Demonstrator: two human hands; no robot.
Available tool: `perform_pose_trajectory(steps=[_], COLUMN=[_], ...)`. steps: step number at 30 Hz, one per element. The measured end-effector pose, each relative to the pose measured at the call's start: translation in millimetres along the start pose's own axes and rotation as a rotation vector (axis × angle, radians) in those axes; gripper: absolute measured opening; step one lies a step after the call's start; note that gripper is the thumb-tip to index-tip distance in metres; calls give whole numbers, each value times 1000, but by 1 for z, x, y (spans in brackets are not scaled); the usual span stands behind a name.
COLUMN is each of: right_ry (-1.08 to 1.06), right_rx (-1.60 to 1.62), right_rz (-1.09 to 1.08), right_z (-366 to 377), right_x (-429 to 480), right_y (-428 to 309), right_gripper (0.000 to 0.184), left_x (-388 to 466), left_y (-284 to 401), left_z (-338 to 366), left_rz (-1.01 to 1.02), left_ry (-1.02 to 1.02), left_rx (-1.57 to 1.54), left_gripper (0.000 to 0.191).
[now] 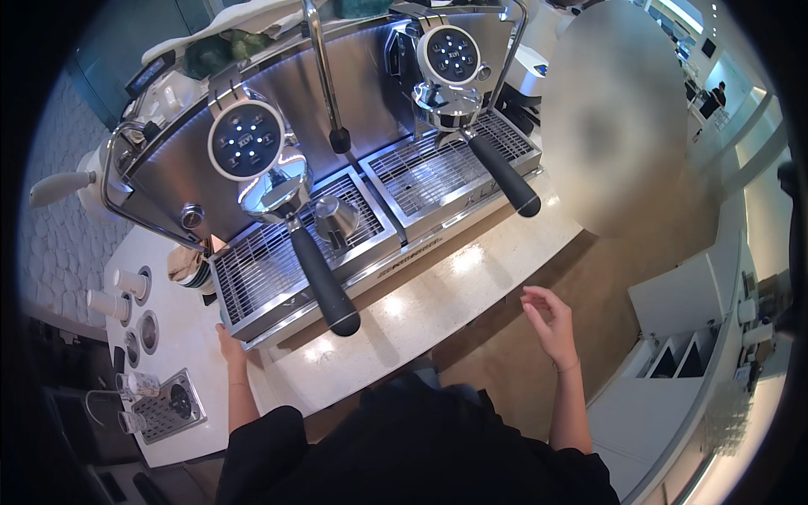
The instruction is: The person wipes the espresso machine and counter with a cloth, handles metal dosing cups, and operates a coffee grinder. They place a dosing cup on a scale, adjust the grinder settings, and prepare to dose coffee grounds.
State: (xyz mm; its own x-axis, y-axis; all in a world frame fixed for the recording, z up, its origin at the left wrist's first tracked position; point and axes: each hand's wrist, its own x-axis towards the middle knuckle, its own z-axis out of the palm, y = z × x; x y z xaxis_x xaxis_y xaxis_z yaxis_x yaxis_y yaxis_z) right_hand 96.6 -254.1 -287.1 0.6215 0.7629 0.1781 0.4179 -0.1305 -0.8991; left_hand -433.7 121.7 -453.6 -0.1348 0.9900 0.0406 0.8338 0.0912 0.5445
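Note:
A two-group espresso machine point(404, 246) of polished steel stands on the pale counter before me. Its left portafilter point(319, 278) and right portafilter point(502, 173) are fitted in the groups, black handles pointing towards me. A small steel cup point(336, 218) rests on the left drip tray point(252, 306), partly behind the left handle. My left hand point(231, 346) is by the machine's front left corner; its fingers are mostly hidden, so its grasp cannot be told. My right hand point(552, 322) hovers past the counter's front edge, empty, with loosely bent fingers.
Paper cups point(129, 284) sit in round counter holes at the left. A perforated steel rinser tray point(170, 410) has glasses point(142, 384) beside it. A folded cloth point(185, 262) lies on stacked dishes. A blurred patch hides the upper right; a person point(713, 101) is far behind.

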Motion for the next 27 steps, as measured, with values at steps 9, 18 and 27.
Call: perform_pose_trajectory(steps=[9, 18, 27], right_ry=[-150, -757, -676], right_rx=[681, 1065, 1327], right_rz=[258, 525, 643], right_z=[-32, 3, 94], right_x=[140, 248, 190], right_y=[2, -35, -92], right_gripper=[36, 64, 25], left_x=[-72, -202, -214], left_y=[123, 320, 385], left_z=[-64, -84, -46], left_rz=[106, 658, 350], left_ry=[460, 792, 523], left_rx=[-443, -1015, -651], left_gripper=[14, 14, 28])
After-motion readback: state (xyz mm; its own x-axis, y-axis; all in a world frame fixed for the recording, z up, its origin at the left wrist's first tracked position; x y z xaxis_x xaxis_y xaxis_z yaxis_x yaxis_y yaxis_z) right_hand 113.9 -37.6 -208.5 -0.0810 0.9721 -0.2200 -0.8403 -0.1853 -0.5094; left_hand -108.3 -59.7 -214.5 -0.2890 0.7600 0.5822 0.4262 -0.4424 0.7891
